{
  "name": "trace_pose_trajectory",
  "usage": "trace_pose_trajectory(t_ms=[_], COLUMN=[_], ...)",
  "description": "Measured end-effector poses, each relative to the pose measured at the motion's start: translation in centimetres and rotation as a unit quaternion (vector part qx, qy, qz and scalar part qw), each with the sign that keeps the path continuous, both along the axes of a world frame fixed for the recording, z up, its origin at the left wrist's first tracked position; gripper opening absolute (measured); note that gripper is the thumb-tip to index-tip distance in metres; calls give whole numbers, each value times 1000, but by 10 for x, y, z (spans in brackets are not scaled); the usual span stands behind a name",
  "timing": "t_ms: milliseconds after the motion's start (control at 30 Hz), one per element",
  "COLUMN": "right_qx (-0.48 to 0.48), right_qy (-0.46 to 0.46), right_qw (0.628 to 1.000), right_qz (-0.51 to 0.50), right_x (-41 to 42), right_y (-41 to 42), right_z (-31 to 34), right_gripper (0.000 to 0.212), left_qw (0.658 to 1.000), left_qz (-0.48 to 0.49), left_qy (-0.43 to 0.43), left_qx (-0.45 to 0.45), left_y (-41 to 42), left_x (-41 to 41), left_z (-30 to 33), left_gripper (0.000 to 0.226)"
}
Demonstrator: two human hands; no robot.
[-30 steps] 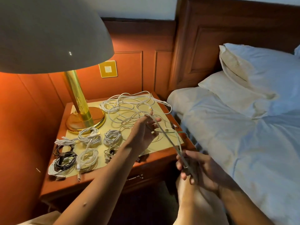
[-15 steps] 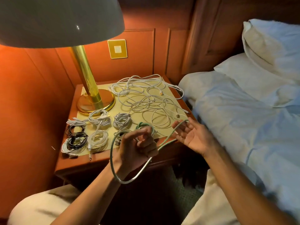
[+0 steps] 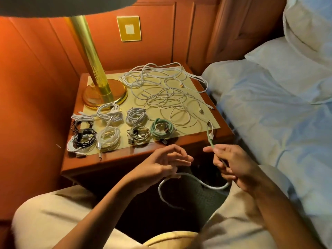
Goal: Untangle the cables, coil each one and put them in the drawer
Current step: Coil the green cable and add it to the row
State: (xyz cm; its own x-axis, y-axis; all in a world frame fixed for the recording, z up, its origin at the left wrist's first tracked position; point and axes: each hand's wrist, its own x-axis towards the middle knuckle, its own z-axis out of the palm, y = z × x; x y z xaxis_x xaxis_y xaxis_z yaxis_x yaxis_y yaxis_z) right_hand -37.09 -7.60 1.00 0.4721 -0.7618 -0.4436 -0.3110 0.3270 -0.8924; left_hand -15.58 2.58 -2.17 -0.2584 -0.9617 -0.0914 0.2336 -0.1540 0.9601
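That pale green cable looks light and floppy, sagging just in front of the counter, right hand pinching it near the plug end, left hand loose-fingered with the cable draped under it; grab near the connector, tight bedside corner.

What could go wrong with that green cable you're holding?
The green cable hangs slack between the right hand and left hand, so its loop may twist or slip loose. Its end sits near the loose white cables and could snag them.
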Motion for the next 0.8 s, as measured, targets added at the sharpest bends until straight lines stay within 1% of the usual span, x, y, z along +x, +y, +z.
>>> trace_pose_trajectory(t_ms=[33,100,133,200,233,300,333,367,400,433,467,533,567,600,667,700,733,767,800], right_qx=[-19,-55,-74,-113,-126,-143,-151,-156,-159,-161,-165,-177,-181,-188,-199,-206,-220,-238,-255], right_qy=[-2,-11,-13,-11,-10,-12,-13,-15,-19,-25,-31,-46,-54,-56,-41,-31,-19,-7,7], right_qw=[1000,998,996,993,992,989,986,982,978,976,974,975,976,977,977,976,973,968,963], right_qz=[-7,-28,-37,-40,-28,33,72,107,133,148,153,128,105,85,68,69,71,74,81], right_x=[-1,0,0,-1,-2,-7,-10,-12,-15,-16,-18,-22,-23,-23,-20,-17,-12,-6,2], right_y=[8,25,33,47,53,62,65,66,65,63,61,53,49,44,37,35,34,35,36], right_z=[0,-1,-1,-4,-6,-7,-7,-7,-6,-6,-5,-5,-6,-8,-17,-24,-32,-42,-52], right_gripper=[27,26,26,25,25,25,25,25,24,23,23,23,23,25,29,30,30,31,31], left_qw=[999,994,989,968,955,924,908,899,900,910,921,933,943,959,991,998,997,987,967], left_qz=[38,98,125,167,171,138,118,98,84,78,75,72,68,64,51,43,38,37,34], left_qy=[-29,-51,-77,-170,-219,-323,-364,-385,-385,-367,-347,-330,-309,-264,-122,-41,46,138,232], left_qx=[-4,-13,-31,-75,-99,-152,-172,-183,-186,-178,-162,-120,-101,-80,-17,18,49,76,98], left_y=[-1,-4,-5,-8,-10,-13,-14,-15,-14,-12,-8,1,6,12,26,34,42,48,54], left_x=[-6,-21,-27,-36,-39,-42,-41,-40,-39,-36,-32,-22,-16,-10,-3,-4,-7,-11,-15], left_z=[-2,-4,-5,-4,-3,-2,-3,-6,-9,-10,-12,-11,-12,-13,-14,-15,-16,-18,-20], left_gripper=[35,36,39,47,52,59,54,43,29,16,10,17,20,22,22,21,20,19,18])
